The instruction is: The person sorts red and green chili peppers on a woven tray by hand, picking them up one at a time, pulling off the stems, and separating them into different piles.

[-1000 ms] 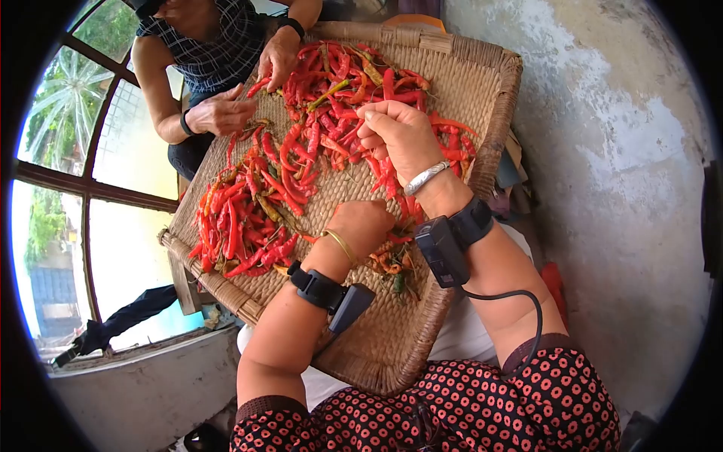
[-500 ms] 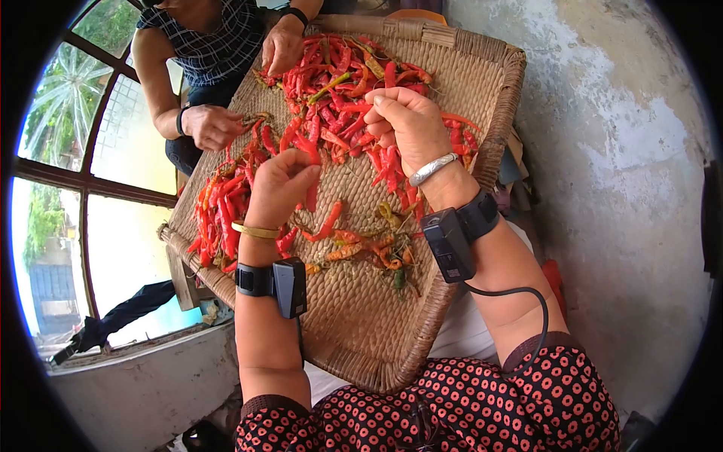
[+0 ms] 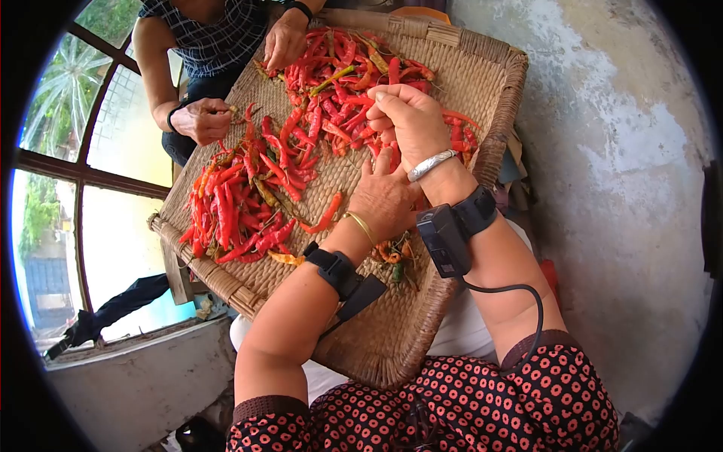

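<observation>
A woven tray (image 3: pixel 354 316) carries a pile of red chili peppers (image 3: pixel 226 200) on its left and another heap (image 3: pixel 339 90) toward the far side. My left hand (image 3: pixel 384 197) is over the middle of the tray, its fingers spread and pointing at the peppers beneath my right hand. My right hand (image 3: pixel 413 124) is raised above the right part of the far heap, thumb and forefinger pinched together; what they hold, if anything, is too small to make out. A single orange-red pepper (image 3: pixel 324 213) lies left of my left hand. Small orange and green peppers (image 3: pixel 395 256) are partly hidden below it.
Across the tray sits another person (image 3: pixel 203 45), one hand (image 3: pixel 203 120) at the left pile, the other (image 3: pixel 285 39) by the far heap. A window (image 3: pixel 113 151) and a folded umbrella (image 3: pixel 120 309) are at left, a bare wall (image 3: pixel 617 188) at right.
My left hand has moved right from the left pile to the tray's middle and no longer holds a red pepper. My right hand has barely moved. The tray's left side has shifted slightly.
</observation>
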The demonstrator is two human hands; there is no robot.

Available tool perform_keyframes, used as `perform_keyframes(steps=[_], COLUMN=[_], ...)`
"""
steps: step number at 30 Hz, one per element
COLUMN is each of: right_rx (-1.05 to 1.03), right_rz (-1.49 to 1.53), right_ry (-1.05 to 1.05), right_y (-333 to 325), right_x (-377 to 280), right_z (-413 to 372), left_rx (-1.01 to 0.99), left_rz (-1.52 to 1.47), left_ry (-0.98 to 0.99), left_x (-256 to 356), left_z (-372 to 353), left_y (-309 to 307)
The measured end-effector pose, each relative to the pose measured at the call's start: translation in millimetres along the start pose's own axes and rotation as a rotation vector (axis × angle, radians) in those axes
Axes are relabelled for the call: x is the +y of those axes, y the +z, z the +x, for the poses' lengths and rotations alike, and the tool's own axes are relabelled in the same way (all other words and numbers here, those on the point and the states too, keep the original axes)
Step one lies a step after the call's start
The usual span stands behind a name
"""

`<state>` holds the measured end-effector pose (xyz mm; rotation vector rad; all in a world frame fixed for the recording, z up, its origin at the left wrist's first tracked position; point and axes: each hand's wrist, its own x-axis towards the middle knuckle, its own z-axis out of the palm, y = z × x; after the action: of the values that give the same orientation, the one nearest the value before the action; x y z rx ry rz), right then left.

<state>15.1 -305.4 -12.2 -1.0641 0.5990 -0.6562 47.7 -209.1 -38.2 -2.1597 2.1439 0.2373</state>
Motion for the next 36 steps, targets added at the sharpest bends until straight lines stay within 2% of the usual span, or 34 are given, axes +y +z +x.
perform_keyframes(steps=[4,6,9,10,11,13,14,16,20,23,24,25,27,28,29,31,33,36], right_rx=[-0.041,-0.035,-0.021,-0.015,-0.005,-0.002,-0.013,-0.009,-0.028,-0.032,-0.033,-0.042,-0.052,-0.051,-0.051,-0.045,-0.037,-0.213], right_rz=[-0.029,-0.015,0.014,0.026,0.029,0.09,0.102,0.106,0.127,0.103,0.105,0.103,0.099,0.095,0.091,0.071,0.052,-0.106], right_ry=[0.006,0.007,0.002,-0.007,-0.013,-0.008,-0.023,-0.02,-0.016,-0.026,-0.027,-0.023,-0.017,-0.012,-0.006,0.007,0.018,0.04], right_y=[-1.8,-3.5,-7.6,-9.2,-12.1,-11.0,-11.8,-12.5,-18.9,-21.0,-21.3,-21.5,-22.8,-23.3,-23.3,-21.5,-19.7,-18.7], right_x=[3.2,1.5,0.8,0.1,-2.0,-2.2,-1.2,-4.6,-8.0,-11.4,-11.5,-11.4,-10.9,-10.4,-10.6,-12.5,-12.8,-10.7], right_z=[-2.8,-2.0,0.5,1.9,2.1,0.4,1.2,0.3,1.3,5.7,5.6,6.0,6.6,6.6,6.8,5.8,4.4,3.1], left_rx=[0.043,0.217,0.146,0.188,0.208,0.212,0.211,0.144,0.034,0.157,0.258,0.259,0.475,0.523,0.525,0.645,0.613,0.547], left_rz=[-0.038,-0.008,0.072,0.093,-0.001,-0.251,-0.253,-0.53,-0.747,-0.782,-0.667,-0.664,-0.646,-0.632,-0.63,-0.882,-0.973,-1.263], left_ry=[-0.128,-0.114,-0.052,-0.114,-0.245,-0.171,-0.171,-0.062,-0.166,-0.184,-0.121,-0.12,-0.247,-0.339,-0.341,-0.417,-0.404,-0.353], left_x=[2.3,-8.5,-30.5,-31.0,-34.4,-45.7,-52.9,-65.6,-75.3,-81.2,-80.8,-83.2,-88.5,-87.5,-90.7,-99.4,-100.2,-94.6], left_z=[-5.3,-3.8,-2.9,-10.1,-20.1,-30.0,-35.2,-43.9,-51.2,-49.8,-50.7,-51.0,-52.6,-54.4,-54.9,-55.4,-58.2,-58.7], left_y=[23.2,39.7,62.1,51.4,39.3,26.9,24.5,18.0,4.6,-0.1,-3.4,-3.4,-2.0,-8.0,-5.2,0.5,0.0,-3.7])
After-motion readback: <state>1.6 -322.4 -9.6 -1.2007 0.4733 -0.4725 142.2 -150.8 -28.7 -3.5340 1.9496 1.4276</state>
